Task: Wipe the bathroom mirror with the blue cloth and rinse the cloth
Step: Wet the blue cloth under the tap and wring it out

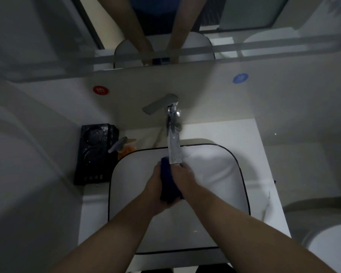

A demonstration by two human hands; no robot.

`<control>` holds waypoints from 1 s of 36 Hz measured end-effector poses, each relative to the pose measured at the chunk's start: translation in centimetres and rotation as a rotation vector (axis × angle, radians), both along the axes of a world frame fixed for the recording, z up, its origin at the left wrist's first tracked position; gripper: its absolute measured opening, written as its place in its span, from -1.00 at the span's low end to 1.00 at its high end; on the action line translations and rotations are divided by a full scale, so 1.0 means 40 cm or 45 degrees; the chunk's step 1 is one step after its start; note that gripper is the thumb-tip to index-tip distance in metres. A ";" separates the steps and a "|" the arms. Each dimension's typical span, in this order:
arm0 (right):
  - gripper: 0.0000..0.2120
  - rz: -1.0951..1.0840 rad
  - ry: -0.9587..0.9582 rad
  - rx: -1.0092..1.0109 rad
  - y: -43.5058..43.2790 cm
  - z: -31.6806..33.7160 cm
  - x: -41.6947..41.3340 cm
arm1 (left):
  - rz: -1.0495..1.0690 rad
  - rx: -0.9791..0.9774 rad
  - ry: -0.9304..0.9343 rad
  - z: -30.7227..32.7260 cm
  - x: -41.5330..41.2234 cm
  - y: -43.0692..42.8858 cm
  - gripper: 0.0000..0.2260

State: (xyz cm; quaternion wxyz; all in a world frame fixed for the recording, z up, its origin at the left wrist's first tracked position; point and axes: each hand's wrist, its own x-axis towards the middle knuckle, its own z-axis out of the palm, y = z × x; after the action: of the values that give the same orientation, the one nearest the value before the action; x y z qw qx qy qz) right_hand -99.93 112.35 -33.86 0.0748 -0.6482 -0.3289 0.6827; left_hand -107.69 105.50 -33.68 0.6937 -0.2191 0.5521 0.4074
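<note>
The dark blue cloth is bunched up between both palms over the white basin. My left hand presses it from the left and my right hand from the right. The cloth's top end sits just under the tip of the chrome faucet spout. Whether water runs I cannot tell. The mirror hangs on the wall above and reflects my forearms.
A black tray stands left of the basin beside an orange bottle with a grey pump. The faucet lever points left. Red and blue round stickers mark the wall. A toilet is at the lower right.
</note>
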 end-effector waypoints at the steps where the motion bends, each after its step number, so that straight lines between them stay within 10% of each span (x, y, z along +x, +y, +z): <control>1: -0.88 0.019 -0.017 0.056 0.009 -0.014 0.015 | -0.026 0.010 0.072 0.007 0.005 0.009 -0.37; 9: -0.23 -0.066 0.385 -0.596 0.043 0.002 0.130 | -0.669 0.121 1.267 0.012 0.053 0.080 -0.82; 16: -0.57 -0.121 0.280 -0.457 0.023 0.023 0.129 | -1.162 0.201 1.344 0.021 0.020 0.040 -0.74; 28: -0.79 -0.100 0.047 -0.193 0.009 -0.046 0.076 | 0.044 0.302 1.414 0.234 -0.073 0.095 -0.76; 36: -0.71 0.115 -0.116 -0.277 0.024 -0.028 0.092 | -0.371 0.292 1.459 0.363 -0.184 0.267 -0.61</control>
State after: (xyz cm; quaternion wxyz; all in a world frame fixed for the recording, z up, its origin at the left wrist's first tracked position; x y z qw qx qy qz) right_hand -96.25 113.33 -34.97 -0.0419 -0.6674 -0.2847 0.6869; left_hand -115.06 116.20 -19.17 0.3536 0.1897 0.8149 0.4183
